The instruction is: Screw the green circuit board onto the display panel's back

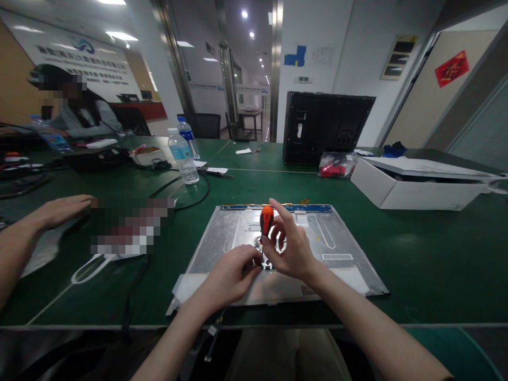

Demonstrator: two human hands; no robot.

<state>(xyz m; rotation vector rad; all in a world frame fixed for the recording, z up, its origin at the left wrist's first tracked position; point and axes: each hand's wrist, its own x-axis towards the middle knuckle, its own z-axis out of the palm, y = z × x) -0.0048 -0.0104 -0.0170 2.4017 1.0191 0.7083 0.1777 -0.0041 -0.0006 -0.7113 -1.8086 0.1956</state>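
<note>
A silvery flat display panel (214, 238) lies back side up on the green table in front of me. My right hand (291, 246) holds a screwdriver (267, 214) with an orange and black handle, its index finger raised beside the top. The shaft points down at a small metal bracket (268, 264) near the middle of the panel. My left hand (234, 270) is closed beside the screwdriver's tip, thumb and fingertips pinched together at the bracket. What those fingertips hold, if anything, is hidden. A blue circuit strip (317, 208) runs along the panel's far edge.
Two water bottles (184, 159), cables and a blurred-out item with a white strap (89, 269) lie to the left. Another person's hand (59, 211) rests there. A black monitor housing (325, 127) and a white box (424, 190) stand at the back right. Someone sits far left.
</note>
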